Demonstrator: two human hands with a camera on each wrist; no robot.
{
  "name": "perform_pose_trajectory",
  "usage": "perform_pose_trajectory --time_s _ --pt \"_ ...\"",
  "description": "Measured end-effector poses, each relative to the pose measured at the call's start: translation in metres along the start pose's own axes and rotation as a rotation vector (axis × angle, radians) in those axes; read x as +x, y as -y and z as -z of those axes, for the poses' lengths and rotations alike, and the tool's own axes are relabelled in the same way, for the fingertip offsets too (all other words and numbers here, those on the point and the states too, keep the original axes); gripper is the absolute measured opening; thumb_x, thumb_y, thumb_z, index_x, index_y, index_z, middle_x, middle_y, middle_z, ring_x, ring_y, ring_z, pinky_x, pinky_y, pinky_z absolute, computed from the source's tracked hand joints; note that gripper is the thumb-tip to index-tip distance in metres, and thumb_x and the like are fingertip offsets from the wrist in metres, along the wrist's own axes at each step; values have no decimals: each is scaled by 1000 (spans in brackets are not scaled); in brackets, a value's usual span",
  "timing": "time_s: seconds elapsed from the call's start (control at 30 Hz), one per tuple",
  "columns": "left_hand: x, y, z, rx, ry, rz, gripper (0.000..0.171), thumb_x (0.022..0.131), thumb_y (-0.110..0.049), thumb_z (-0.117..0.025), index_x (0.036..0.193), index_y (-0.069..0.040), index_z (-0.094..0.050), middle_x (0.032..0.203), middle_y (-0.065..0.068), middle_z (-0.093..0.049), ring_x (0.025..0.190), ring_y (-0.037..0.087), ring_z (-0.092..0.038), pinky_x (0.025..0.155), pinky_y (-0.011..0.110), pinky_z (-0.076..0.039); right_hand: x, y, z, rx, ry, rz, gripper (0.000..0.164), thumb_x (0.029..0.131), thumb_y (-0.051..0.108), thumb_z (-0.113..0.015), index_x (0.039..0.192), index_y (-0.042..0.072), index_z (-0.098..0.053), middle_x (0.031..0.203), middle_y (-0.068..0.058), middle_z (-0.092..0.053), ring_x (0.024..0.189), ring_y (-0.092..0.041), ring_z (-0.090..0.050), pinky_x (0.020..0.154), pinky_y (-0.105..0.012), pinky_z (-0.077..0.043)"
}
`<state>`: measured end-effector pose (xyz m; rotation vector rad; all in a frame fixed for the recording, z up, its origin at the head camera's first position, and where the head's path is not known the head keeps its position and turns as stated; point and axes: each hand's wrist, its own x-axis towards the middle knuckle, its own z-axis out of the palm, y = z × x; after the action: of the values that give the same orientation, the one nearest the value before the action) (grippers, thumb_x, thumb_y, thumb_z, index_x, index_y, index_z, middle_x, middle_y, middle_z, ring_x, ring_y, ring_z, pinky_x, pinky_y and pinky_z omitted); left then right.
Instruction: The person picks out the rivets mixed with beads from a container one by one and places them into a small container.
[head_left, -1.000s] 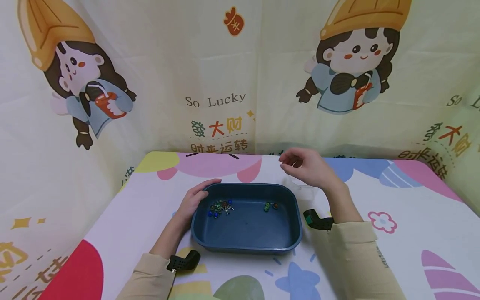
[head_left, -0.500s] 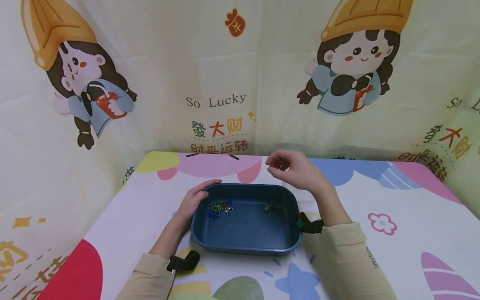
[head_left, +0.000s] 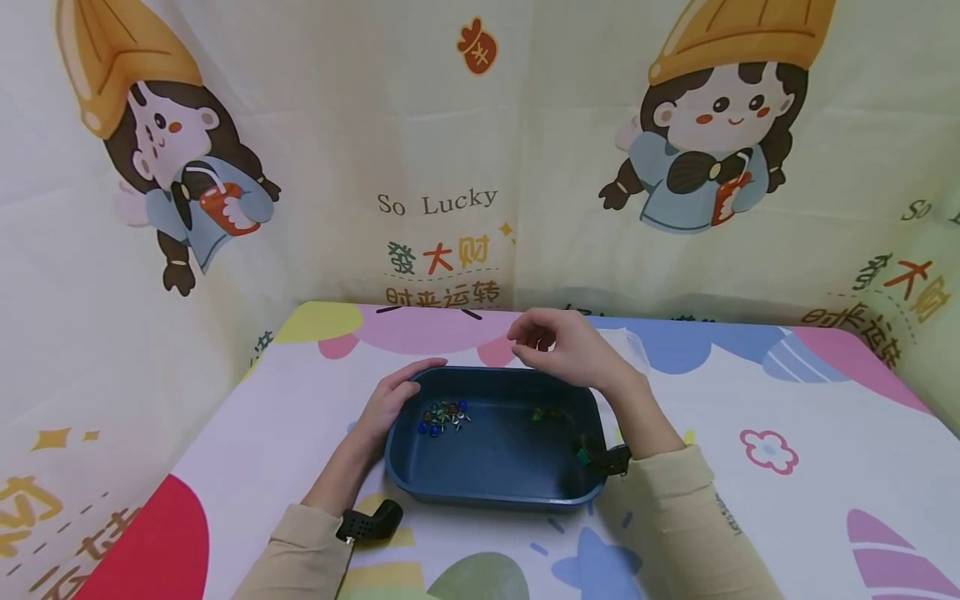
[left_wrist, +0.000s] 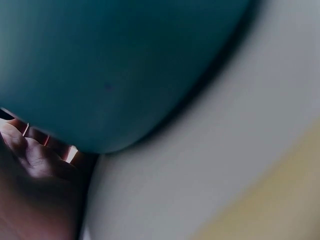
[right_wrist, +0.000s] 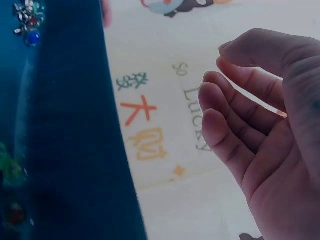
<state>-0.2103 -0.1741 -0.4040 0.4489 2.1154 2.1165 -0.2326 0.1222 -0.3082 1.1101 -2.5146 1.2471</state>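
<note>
A dark blue tray (head_left: 492, 502) with rounded corners stands on the table in the head view. My left hand (head_left: 387, 403) grips its back left corner, thumb over the rim and fingers along the outer wall. Inside at the left lies a pile of small pieces (head_left: 446, 416) with blue, green and reddish round heads and silvery prongs. A few green and brown ones (head_left: 538, 414) lie toward the right end. My right hand (head_left: 573, 348) hovers above the tray's back rim. In the right wrist view its fingers (right_wrist: 215, 131) are loosely curled, with nothing between them and the thumb.
Partly behind the right hand is a clear, see-through item (head_left: 632, 343) on the table. The tabletop (head_left: 750, 533) carries a colourful print. A printed cloth (head_left: 442, 125) hangs behind it. Black wrist cameras (head_left: 371, 522) sit on both wrists, the right one over the tray's right side.
My right hand has moved left, from beside the tray's back right corner to over its back rim. My left hand keeps its grip, and the pieces lie as before.
</note>
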Motion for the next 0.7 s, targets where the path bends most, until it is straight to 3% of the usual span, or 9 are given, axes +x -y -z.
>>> perform_pose_trajectory --time_s 0.23,0.57,0.7 --pt "0 1 0 -14 -2 1 50 98 -2 -32 145 3 -50 145 20 -52 126 33 -53 104 34 -44 7 -2 -14 19 37 54 11 90 7 -73 101 8 -71 87 4 -65 74 -15 -58 67 -31 -52" --pt "1 1 1 3 7 0 50 99 -2 -32 145 3 -50 147 19 -51 132 35 -49 112 48 -36 13 -5 -32 40 84 84 13 89 5 -73 101 3 -70 86 4 -66 72 -12 -59 65 -29 -53" --pt "1 0 0 -1 3 -5 50 99 -2 -31 145 3 -51 146 19 -52 133 35 -49 111 45 -37 13 -5 -36 43 98 103 14 89 5 -72 102 1 -69 85 4 -66 71 -11 -59 65 -28 -53"
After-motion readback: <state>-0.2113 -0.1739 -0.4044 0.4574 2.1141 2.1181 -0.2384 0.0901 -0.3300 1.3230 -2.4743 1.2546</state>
